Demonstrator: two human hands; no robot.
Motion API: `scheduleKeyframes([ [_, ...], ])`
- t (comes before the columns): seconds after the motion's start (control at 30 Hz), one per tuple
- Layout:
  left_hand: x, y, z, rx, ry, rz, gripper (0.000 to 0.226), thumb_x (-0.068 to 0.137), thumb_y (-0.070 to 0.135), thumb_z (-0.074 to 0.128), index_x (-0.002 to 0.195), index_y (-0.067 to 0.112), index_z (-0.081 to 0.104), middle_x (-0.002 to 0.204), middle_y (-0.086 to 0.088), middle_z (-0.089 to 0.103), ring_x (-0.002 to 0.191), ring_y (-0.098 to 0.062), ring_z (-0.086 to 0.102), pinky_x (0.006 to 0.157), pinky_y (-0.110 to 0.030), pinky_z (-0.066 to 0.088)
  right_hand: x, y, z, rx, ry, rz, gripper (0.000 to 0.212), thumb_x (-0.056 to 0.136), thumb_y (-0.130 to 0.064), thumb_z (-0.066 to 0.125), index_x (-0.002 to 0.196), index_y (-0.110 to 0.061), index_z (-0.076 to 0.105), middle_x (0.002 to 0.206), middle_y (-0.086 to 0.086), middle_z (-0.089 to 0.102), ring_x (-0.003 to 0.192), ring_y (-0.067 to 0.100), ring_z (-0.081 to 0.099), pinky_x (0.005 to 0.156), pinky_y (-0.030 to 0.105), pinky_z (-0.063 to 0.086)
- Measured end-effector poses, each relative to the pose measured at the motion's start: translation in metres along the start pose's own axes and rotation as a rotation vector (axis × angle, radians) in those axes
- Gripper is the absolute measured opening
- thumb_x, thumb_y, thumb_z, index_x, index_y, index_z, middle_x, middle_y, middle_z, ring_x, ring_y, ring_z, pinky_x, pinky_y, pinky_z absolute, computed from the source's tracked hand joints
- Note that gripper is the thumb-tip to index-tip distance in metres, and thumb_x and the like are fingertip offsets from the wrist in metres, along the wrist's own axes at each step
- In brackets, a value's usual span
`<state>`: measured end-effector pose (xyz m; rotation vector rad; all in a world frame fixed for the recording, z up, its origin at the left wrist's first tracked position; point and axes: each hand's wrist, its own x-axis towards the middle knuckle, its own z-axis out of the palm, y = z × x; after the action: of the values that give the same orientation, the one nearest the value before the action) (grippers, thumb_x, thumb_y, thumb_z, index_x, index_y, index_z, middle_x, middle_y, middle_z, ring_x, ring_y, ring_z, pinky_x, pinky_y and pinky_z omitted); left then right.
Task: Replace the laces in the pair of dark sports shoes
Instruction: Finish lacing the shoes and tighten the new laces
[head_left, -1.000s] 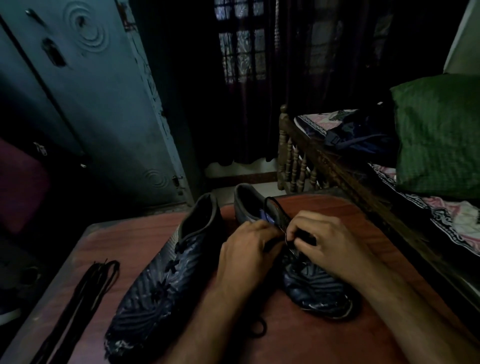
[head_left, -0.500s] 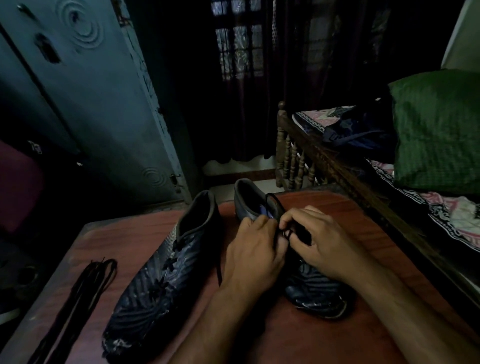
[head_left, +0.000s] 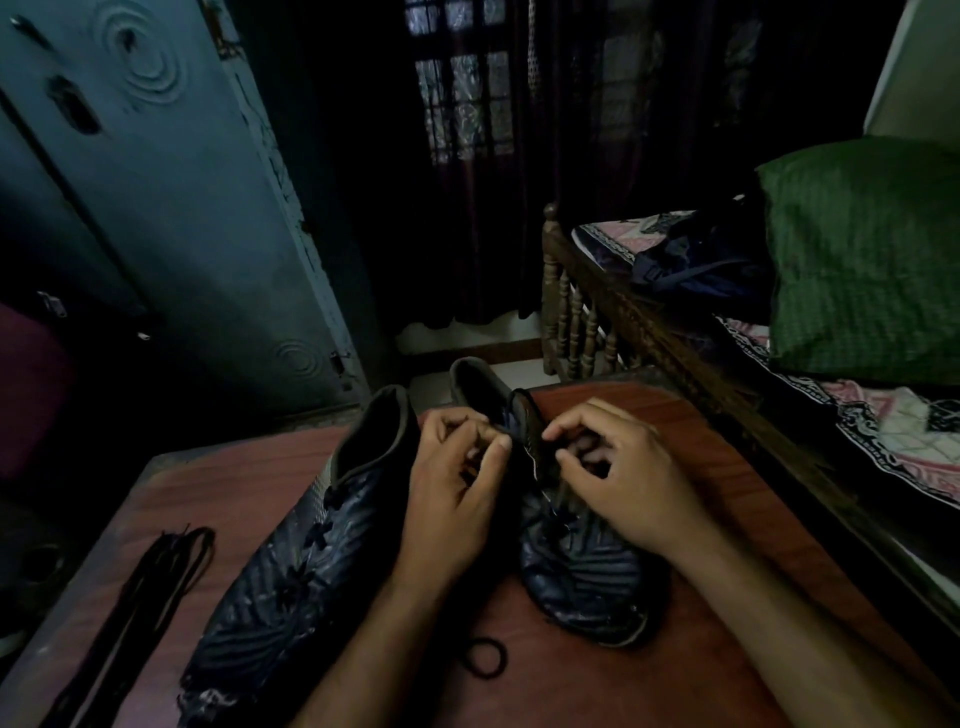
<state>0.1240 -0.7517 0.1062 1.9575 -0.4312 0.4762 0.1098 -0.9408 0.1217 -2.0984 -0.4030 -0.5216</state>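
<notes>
Two dark sports shoes lie on a reddish-brown table (head_left: 717, 467), toes toward me. The left shoe (head_left: 291, 561) lies at centre left, laced with dark lace. Both hands work at the upper eyelets of the right shoe (head_left: 576, 561), whose tongue stands up between them. My left hand (head_left: 457, 493) has its fingers curled at the tongue's left side and seems to pinch the lace. My right hand (head_left: 618, 478) pinches the dark lace beside the tongue. A loop of lace (head_left: 485, 657) lies on the table near my left forearm. A bundle of dark spare laces (head_left: 135, 618) lies at the table's left.
A blue metal cupboard (head_left: 156, 218) stands behind the table on the left. On the right runs a wooden bed frame (head_left: 639, 322) with a green pillow (head_left: 862, 254) and a dark bag (head_left: 701, 270). Dark curtains cover a window (head_left: 462, 104) at the back.
Both hands have drawn slightly apart at the right shoe's tongue, which now shows between them. A loop of lace has come into view on the table near my left forearm.
</notes>
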Motion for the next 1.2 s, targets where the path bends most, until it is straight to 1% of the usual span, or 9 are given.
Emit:
scheduleKeyframes([
  [0.17, 0.003, 0.001, -0.003, 0.033, -0.029, 0.064, 0.013, 0.104, 0.018, 0.058, 0.093, 0.023, 0.063, 0.136, 0.009, 0.057, 0.129, 0.003, 0.051, 0.1, -0.011, 0.039, 0.001, 0.002, 0.003, 0.051, 0.003, -0.014, 0.037, 0.089, -0.002, 0.069, 0.116, -0.028, 0.069, 0.116, -0.023, 0.057, 0.075, 0.015, 0.063, 0.064, 0.035, 0.059],
  [0.3, 0.004, 0.0, -0.006, 0.013, -0.149, 0.11, 0.015, 0.109, 0.03, 0.046, 0.1, 0.026, 0.058, 0.138, 0.017, 0.062, 0.128, -0.007, 0.057, 0.103, -0.037, 0.048, 0.001, 0.001, 0.002, 0.01, -0.033, -0.071, 0.055, 0.093, -0.002, 0.065, 0.141, -0.026, 0.056, 0.147, -0.02, 0.045, 0.081, 0.002, 0.06, 0.07, 0.011, 0.049],
  [0.37, 0.003, 0.002, -0.006, 0.03, -0.171, 0.125, 0.018, 0.108, 0.034, 0.043, 0.102, 0.024, 0.058, 0.136, 0.019, 0.062, 0.124, -0.01, 0.06, 0.101, -0.041, 0.049, 0.001, 0.001, 0.001, -0.026, -0.055, -0.101, 0.048, 0.097, -0.003, 0.058, 0.141, -0.021, 0.056, 0.136, -0.016, 0.052, 0.097, -0.011, 0.055, 0.081, 0.007, 0.043],
  [0.47, 0.002, 0.005, -0.006, 0.028, -0.189, 0.138, 0.017, 0.108, 0.03, 0.045, 0.1, 0.021, 0.057, 0.119, 0.019, 0.066, 0.111, -0.008, 0.062, 0.09, -0.038, 0.05, 0.002, 0.004, 0.0, -0.102, -0.081, -0.125, 0.038, 0.1, -0.004, 0.052, 0.135, -0.018, 0.059, 0.121, -0.01, 0.053, 0.112, -0.001, 0.053, 0.095, 0.015, 0.043],
  [0.53, 0.002, 0.007, -0.005, 0.063, -0.196, 0.169, 0.017, 0.108, 0.029, 0.046, 0.098, 0.02, 0.056, 0.104, 0.016, 0.063, 0.099, -0.01, 0.061, 0.082, -0.037, 0.049, 0.003, 0.005, -0.002, -0.117, -0.091, -0.123, 0.037, 0.099, -0.003, 0.049, 0.131, -0.017, 0.062, 0.114, -0.01, 0.051, 0.106, 0.006, 0.055, 0.092, 0.019, 0.045],
  [0.7, 0.003, 0.005, -0.006, 0.13, -0.197, 0.221, 0.014, 0.108, 0.031, 0.046, 0.102, 0.023, 0.056, 0.106, 0.01, 0.051, 0.102, -0.012, 0.056, 0.086, -0.026, 0.046, 0.004, 0.002, -0.005, -0.133, -0.105, -0.15, 0.031, 0.096, -0.004, 0.046, 0.114, -0.016, 0.067, 0.105, -0.01, 0.049, 0.095, 0.01, 0.056, 0.082, 0.027, 0.047],
  [0.9, 0.003, 0.0, -0.009, 0.014, -0.177, 0.122, 0.014, 0.106, 0.023, 0.053, 0.096, 0.022, 0.062, 0.1, 0.008, 0.055, 0.098, -0.017, 0.059, 0.085, -0.023, 0.044, 0.002, 0.003, -0.006, -0.255, -0.062, -0.134, 0.037, 0.093, -0.001, 0.055, 0.118, -0.026, 0.065, 0.136, -0.009, 0.045, 0.119, 0.004, 0.044, 0.098, 0.012, 0.036],
  [1.07, 0.003, 0.003, -0.011, -0.101, -0.185, 0.029, 0.016, 0.105, 0.022, 0.056, 0.093, 0.024, 0.066, 0.099, 0.006, 0.06, 0.101, -0.019, 0.061, 0.088, -0.022, 0.045, 0.004, 0.005, -0.01, -0.188, -0.016, -0.133, 0.03, 0.093, -0.001, 0.061, 0.112, -0.024, 0.068, 0.105, -0.012, 0.055, 0.101, -0.004, 0.054, 0.086, 0.006, 0.039],
  [1.2, 0.004, -0.001, -0.011, -0.129, -0.176, -0.001, 0.017, 0.104, 0.019, 0.057, 0.095, 0.02, 0.071, 0.1, 0.005, 0.065, 0.104, -0.02, 0.063, 0.091, -0.024, 0.047, 0.005, 0.003, -0.008, -0.187, 0.143, -0.121, 0.025, 0.089, 0.005, 0.062, 0.101, -0.017, 0.067, 0.1, -0.007, 0.059, 0.093, -0.002, 0.056, 0.082, 0.006, 0.041],
])
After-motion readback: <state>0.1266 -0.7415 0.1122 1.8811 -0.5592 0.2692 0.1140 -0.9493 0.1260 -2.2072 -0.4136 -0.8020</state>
